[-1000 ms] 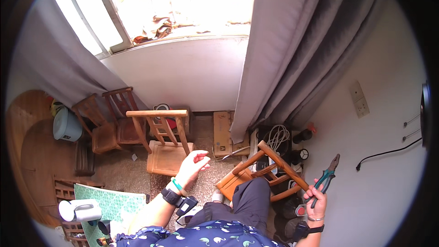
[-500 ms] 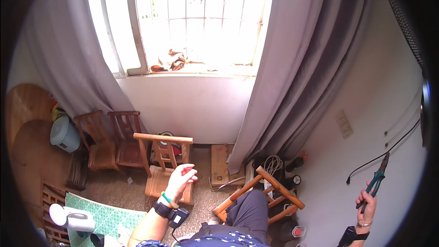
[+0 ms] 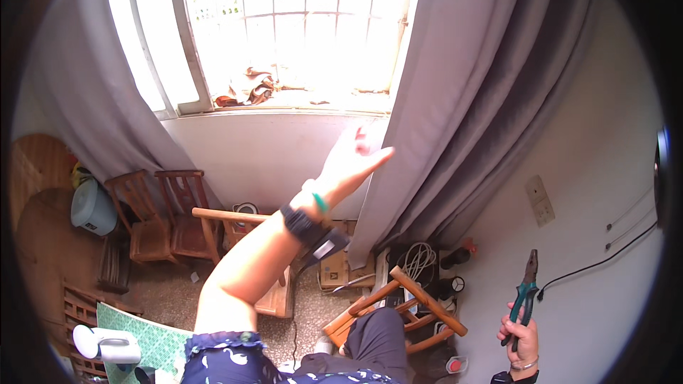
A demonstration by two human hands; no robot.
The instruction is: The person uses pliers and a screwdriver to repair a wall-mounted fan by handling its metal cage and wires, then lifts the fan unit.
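My left hand (image 3: 354,158) is raised in front of the white wall below the window, its thumb stretched toward the edge of the grey curtain (image 3: 455,121). Nothing shows in it; the fingers are partly washed out by the light, but the thumb stands apart from them. At the lower right my right hand (image 3: 523,338) grips pliers (image 3: 527,291) by their teal and black handles, jaws pointing up. Close above the pliers, a black cable (image 3: 587,271) with a plug at its end hangs along the right wall.
Wooden chairs (image 3: 146,231) stand at the left, and another stool-like wooden chair (image 3: 427,299) is beside my leg. A green patterned table (image 3: 142,321) holds a white jug-shaped thing (image 3: 117,348). A cardboard box (image 3: 341,270) and coiled white cable (image 3: 418,262) lie near the curtain.
My left hand has risen and moved right, toward the curtain. My right hand, still holding the pliers, has moved left and lower, and the pliers now point more upright.
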